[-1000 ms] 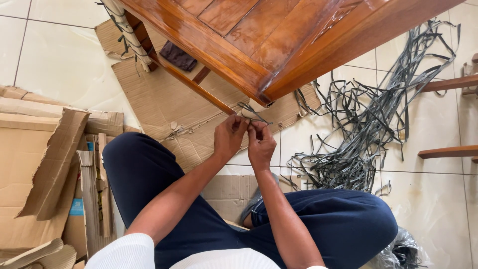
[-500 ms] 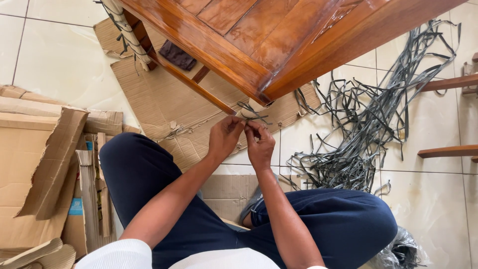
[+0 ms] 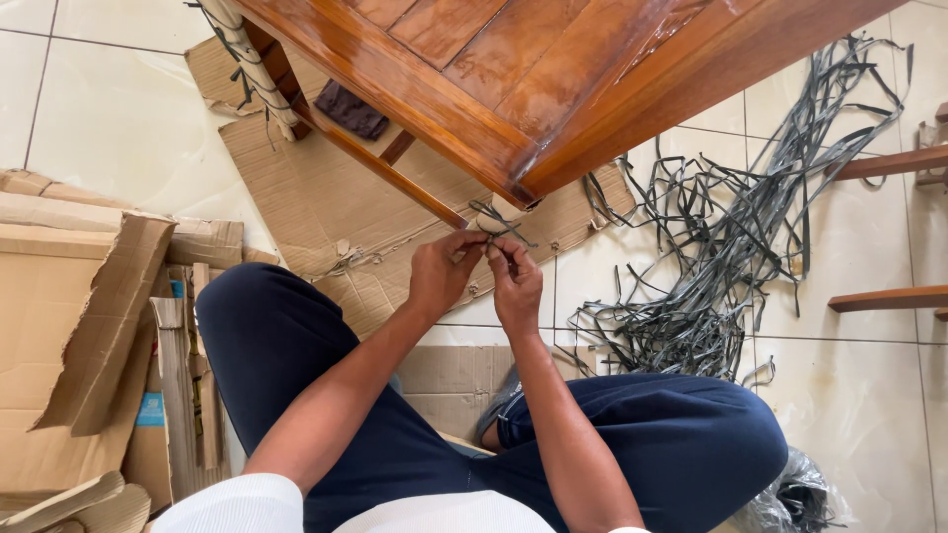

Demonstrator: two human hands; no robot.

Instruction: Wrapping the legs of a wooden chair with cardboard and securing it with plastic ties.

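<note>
Together, our left hand (image 3: 441,273) and right hand (image 3: 514,281) pinch a dark strap (image 3: 502,221) at the wrapped leg (image 3: 501,214) under the wooden table (image 3: 513,79) corner, cardboard (image 3: 326,207) beneath, a tangle of loose straps (image 3: 731,237) lying near on the tiles.

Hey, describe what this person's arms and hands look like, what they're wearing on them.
Both hands, the left hand and the right hand, are bare: no gloves, and no rings, watch or bracelet that I can make out. The forearms are bare too. Short white sleeves show at the bottom edge of the picture, apparently a white shirt. Dark navy trousers cover the folded legs.
</note>
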